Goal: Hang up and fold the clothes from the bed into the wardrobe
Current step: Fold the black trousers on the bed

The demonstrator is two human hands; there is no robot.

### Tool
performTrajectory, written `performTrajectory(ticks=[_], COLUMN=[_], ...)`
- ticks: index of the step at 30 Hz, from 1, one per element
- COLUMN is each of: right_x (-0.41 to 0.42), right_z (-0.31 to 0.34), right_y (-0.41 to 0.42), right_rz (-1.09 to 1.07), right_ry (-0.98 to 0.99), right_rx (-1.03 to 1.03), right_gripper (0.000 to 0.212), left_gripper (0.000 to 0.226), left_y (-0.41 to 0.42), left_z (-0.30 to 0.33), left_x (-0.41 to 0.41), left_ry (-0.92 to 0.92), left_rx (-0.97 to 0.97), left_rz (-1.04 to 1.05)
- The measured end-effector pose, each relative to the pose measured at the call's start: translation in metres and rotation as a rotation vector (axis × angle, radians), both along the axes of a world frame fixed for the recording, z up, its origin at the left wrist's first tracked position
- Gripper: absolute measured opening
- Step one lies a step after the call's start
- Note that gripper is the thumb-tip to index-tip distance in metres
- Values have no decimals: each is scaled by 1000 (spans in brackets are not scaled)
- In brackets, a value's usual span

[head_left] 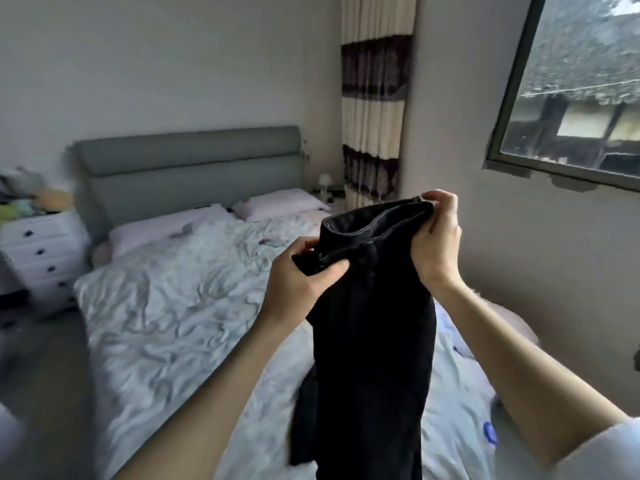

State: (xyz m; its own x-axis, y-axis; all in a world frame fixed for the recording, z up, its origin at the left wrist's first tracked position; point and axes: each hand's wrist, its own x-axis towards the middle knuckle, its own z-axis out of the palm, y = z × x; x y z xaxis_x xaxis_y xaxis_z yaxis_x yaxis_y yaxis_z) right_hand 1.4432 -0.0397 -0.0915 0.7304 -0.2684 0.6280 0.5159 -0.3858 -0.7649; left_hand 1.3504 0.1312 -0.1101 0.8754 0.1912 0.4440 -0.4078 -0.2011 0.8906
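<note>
Nearest the camera, at the centre and lower centre of the frame, a pair of black denim trousers (pixel 367 341) hangs by its waistband from both hands, the legs trailing down out of the bottom edge. The left hand (pixel 298 282) has its fingers and thumb curled round the near corner of the waistband by the fly, and the right hand (pixel 434 237) pinches the far edge of the band between thumb and curled fingers, so the waist gapes open between them. The chief risk, as I judge it, lies in that lopsided hold: the two hands sit at different heights and the cloth below is bunched and twisted, so any fold begun from here could come out crooked, with the legs unmatched. Heavy denim held by a thumb-pinch alone could also slip from the right hand and drop back in a heap. Just behind and below the trousers, filling the middle of the frame, the bed with its crumpled pale blue quilt (pixel 180 306) offers an uneven base, which would wrinkle a fold laid on it. Beyond, at mid-left, stands a white chest of drawers (pixel 41 254), and at the upper centre a grey padded headboard (pixel 187 157). No wardrobe shows, so the carry there is unjudged.
</note>
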Motion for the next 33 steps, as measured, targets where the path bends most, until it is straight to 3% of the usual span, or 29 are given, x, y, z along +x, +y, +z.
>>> performTrajectory(ticks=[6, 8, 12, 15, 20, 23, 33], right_x=[115, 165, 247, 256, 222, 185, 41], right_z=[-31, -48, -132, -222, -355, -408, -513], right_y=[168, 214, 275, 265, 211, 176, 56], right_rz=[195, 238, 338, 364, 394, 394, 84], right_ry=[128, 229, 459, 622, 1036, 1208, 1415], right_rx=[-174, -241, -516, -639, -731, -704, -534], right_gripper=[41, 46, 54, 53, 36, 42, 38], left_gripper=[14, 21, 84, 83, 68, 60, 44], left_y=[148, 193, 274, 293, 264, 237, 139], left_z=[-40, -63, -144, -219, -331, -374, -465], left_x=[93, 141, 228, 246, 241, 232, 232], left_ry=[150, 232, 645, 877, 1065, 1075, 750], left_rx=[-161, -143, 124, 352, 498, 581, 1217], left_rz=[251, 342, 534, 593, 330, 221, -283])
